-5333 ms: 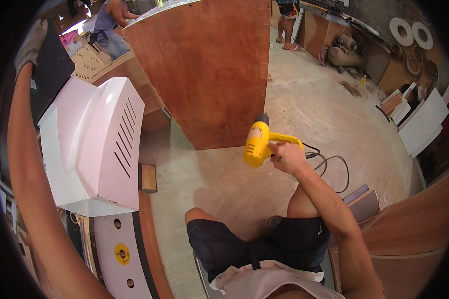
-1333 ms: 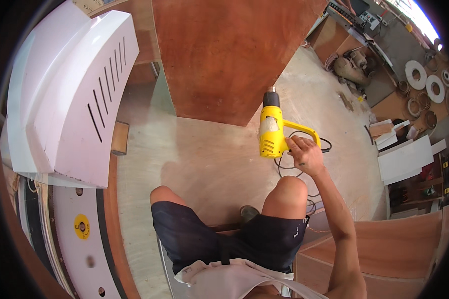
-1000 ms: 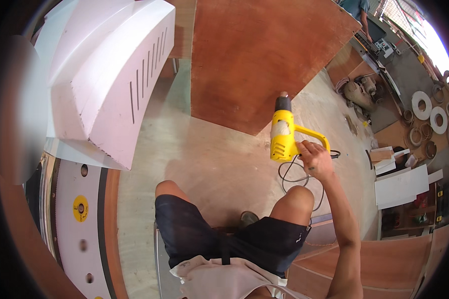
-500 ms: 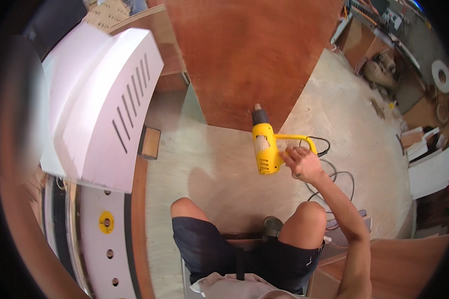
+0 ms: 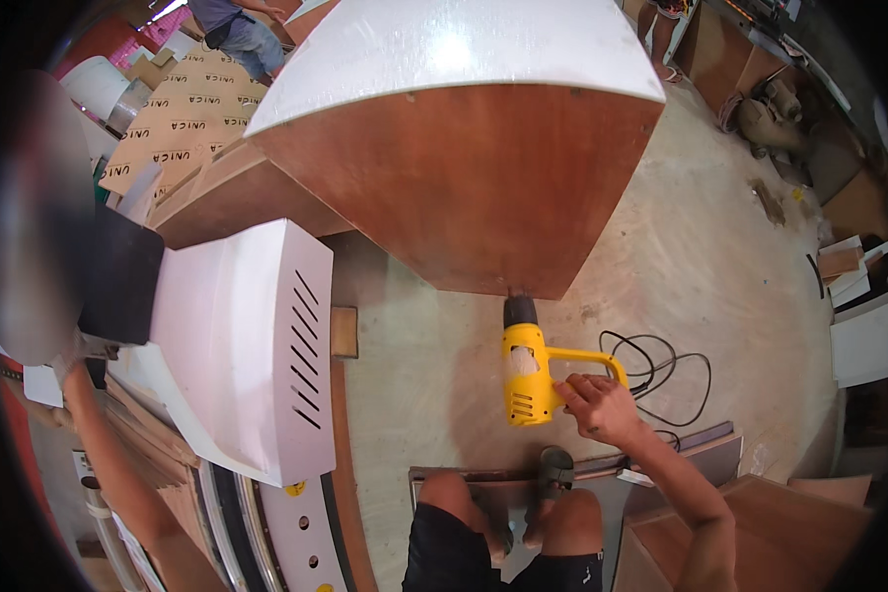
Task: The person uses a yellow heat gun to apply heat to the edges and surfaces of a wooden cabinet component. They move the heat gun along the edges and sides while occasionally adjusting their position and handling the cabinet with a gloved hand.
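A yellow heat gun is in my right hand, fingers closed round its handle, its black nozzle pointing away from me toward the brown wooden face of a large cabinet. At left, my left hand, in a grey glove, is at the lower edge of a dark panel; its fingers are partly hidden and blurred. Beside it is a glossy white moulded piece with several black slots, above a curved white panel with holes. A grey blur covers the far left of the picture.
Co-workers stand beyond the cabinet: one bending at upper left, legs at upper right. A looped black cable lies on the floor. A compressor and white boards line the right; wooden panels are beside me.
The view has tilted up, showing more of the cabinet's white top, the co-workers and my left forearm. The heat gun stays in my right hand and now sits lower in the picture.
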A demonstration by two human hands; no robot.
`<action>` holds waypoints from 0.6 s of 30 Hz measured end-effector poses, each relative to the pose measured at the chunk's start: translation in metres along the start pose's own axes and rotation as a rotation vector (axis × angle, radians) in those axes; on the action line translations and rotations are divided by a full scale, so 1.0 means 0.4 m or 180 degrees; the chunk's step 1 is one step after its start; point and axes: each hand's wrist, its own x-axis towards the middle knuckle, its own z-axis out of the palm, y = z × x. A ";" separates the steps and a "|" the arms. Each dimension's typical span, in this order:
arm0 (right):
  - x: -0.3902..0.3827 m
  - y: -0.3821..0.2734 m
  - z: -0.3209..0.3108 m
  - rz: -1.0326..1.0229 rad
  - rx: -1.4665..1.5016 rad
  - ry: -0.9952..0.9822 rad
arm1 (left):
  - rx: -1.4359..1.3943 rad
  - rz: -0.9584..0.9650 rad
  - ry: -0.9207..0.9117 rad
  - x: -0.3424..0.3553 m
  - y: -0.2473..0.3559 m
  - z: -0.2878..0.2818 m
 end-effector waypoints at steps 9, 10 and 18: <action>-0.063 -0.040 -0.074 0.1249 0.0510 -0.1486 | -0.0671 -0.0008 -0.0339 0.021 0.040 -0.039; -0.060 -0.051 -0.113 0.1288 0.0579 -0.1601 | -0.0359 0.0089 -0.0231 0.035 0.047 -0.066; 0.196 -0.139 -0.278 0.0164 0.0322 -0.1209 | 0.0118 -0.0136 -0.0793 0.020 0.036 -0.062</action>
